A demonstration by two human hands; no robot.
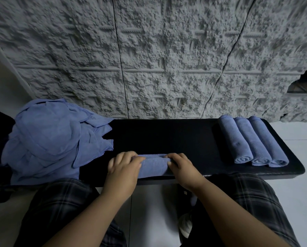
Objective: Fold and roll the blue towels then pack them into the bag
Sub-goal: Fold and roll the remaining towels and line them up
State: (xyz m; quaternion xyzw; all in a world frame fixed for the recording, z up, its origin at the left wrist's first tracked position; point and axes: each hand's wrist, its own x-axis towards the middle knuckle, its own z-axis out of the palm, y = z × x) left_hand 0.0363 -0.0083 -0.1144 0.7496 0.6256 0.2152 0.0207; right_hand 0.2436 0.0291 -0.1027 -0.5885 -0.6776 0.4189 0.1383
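Rolling 4th towel (153,165): both grips, left hand (123,169) & right hand (182,169), curled on it. Next: finish roll, set w/ rolled towels (252,141) to right.

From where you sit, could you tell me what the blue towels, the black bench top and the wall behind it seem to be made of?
The rolled towels and the loose pile look like soft microfibre or terry: matte, fuzzy nap, stitched edges. The bench top seems a padded black cover, perhaps vinyl or fabric; its rounded edge suggests cushioning, but the dim light hides the finish. The wall looks like rough grey stone-effect panels, with seams showing.
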